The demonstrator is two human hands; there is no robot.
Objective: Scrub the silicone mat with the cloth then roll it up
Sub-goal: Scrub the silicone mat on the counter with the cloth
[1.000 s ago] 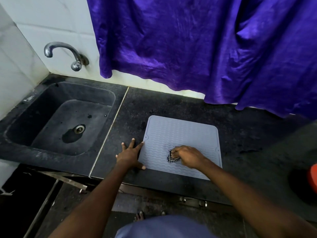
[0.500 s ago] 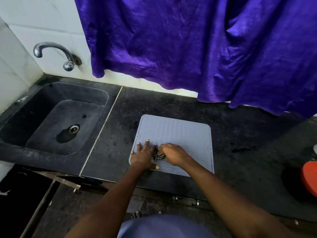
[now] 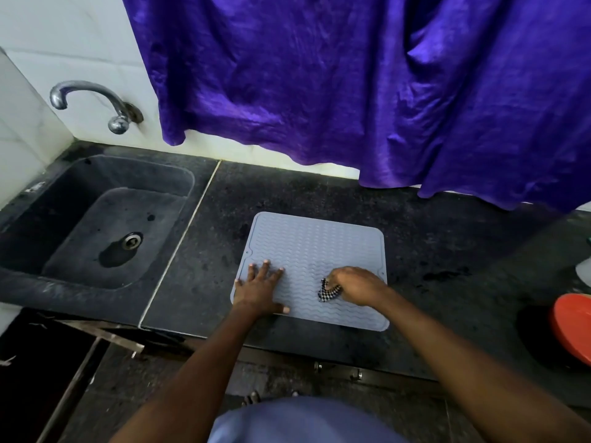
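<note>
A pale grey-blue silicone mat point(image 3: 315, 247) with a wavy ribbed surface lies flat on the dark stone counter, near its front edge. My left hand point(image 3: 259, 288) presses flat on the mat's near left part, fingers spread. My right hand point(image 3: 355, 285) is closed on a small black-and-white checked cloth point(image 3: 328, 291), which rests bunched on the mat's near right part. Most of the cloth is hidden under my fingers.
A dark stone sink point(image 3: 96, 219) with a drain sits to the left, under a chrome tap point(image 3: 92, 102). A purple curtain point(image 3: 351, 91) hangs behind the counter point(image 3: 447, 244). An orange-red round object point(image 3: 572, 327) sits at the right edge.
My left hand moved from the counter beside the mat onto the mat's left part. My right hand slid the cloth leftward, then back toward the mat's right side.
</note>
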